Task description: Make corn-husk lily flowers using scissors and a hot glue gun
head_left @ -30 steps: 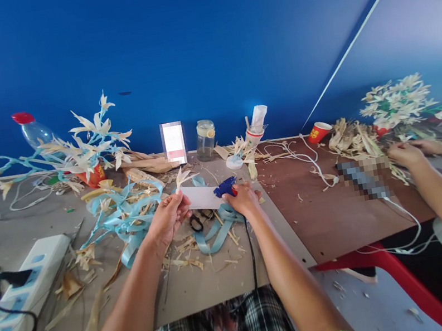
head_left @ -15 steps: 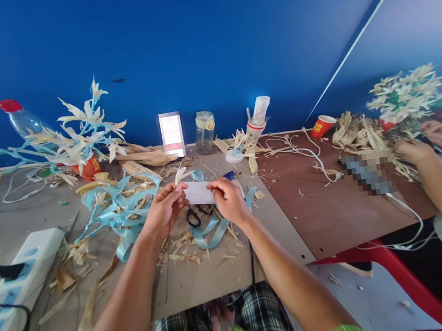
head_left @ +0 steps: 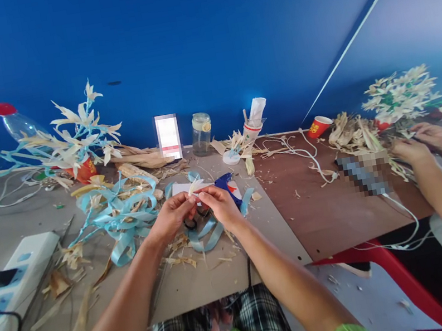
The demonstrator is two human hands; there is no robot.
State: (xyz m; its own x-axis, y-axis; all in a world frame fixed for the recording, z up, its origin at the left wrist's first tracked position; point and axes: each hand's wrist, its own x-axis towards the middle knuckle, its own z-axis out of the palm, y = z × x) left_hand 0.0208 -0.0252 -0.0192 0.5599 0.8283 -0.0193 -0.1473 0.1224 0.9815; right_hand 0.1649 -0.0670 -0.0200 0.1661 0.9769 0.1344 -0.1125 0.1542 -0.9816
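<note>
A small pale corn-husk flower [head_left: 196,186] stands up from between my fingertips. My left hand [head_left: 175,214] pinches its base, and my right hand [head_left: 219,204] is closed at the same spot, thumbs nearly touching. The fingers hide the lower end. Just behind them lies a white sheet [head_left: 180,188]. A blue glue gun [head_left: 224,183] rests to the right of it. Under my hands are black scissors [head_left: 191,225], partly covered, and loops of light blue ribbon [head_left: 206,242].
Tangled blue ribbon [head_left: 122,219] and a power strip [head_left: 17,293] lie to the left. Husk flowers on blue stems [head_left: 83,118] stand behind. A glass jar [head_left: 201,135] and red paper cup [head_left: 319,126] line the back. At right, another person's hands [head_left: 417,147] work.
My right hand has let go of the white sheet and come left to the flower's base. The sheet now lies behind my hands, and more of the glue gun shows.
</note>
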